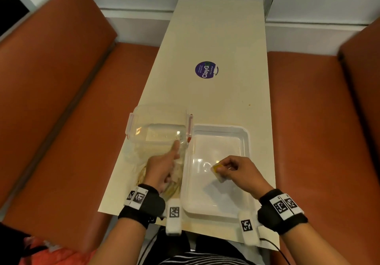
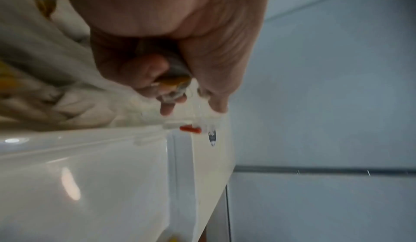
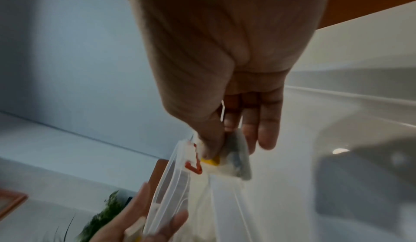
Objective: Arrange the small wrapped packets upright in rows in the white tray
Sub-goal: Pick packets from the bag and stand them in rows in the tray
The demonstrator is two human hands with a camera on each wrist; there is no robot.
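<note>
The white tray [image 1: 222,128] lies on the right of the narrow table, with nothing standing in it that I can see. Over its near left part my right hand [image 1: 232,168] pinches a small wrapped packet [image 1: 218,171] with a yellow patch; in the right wrist view the thumb and fingers [image 3: 265,130] clamp this packet [image 3: 236,162]. My left hand [image 1: 164,166] is down in the clear plastic box [image 1: 158,129] to the left of the tray, among loose packets [image 1: 172,186]. In the left wrist view its curled fingers [image 2: 146,75] hold a brownish packet [image 2: 174,84].
The box has red latches [image 1: 189,125] and touches the tray's left rim. A round purple sticker [image 1: 206,69] sits farther up the cream table [image 1: 216,38]. Orange bench seats [image 1: 61,120] flank the table on both sides. A wall closes the far end.
</note>
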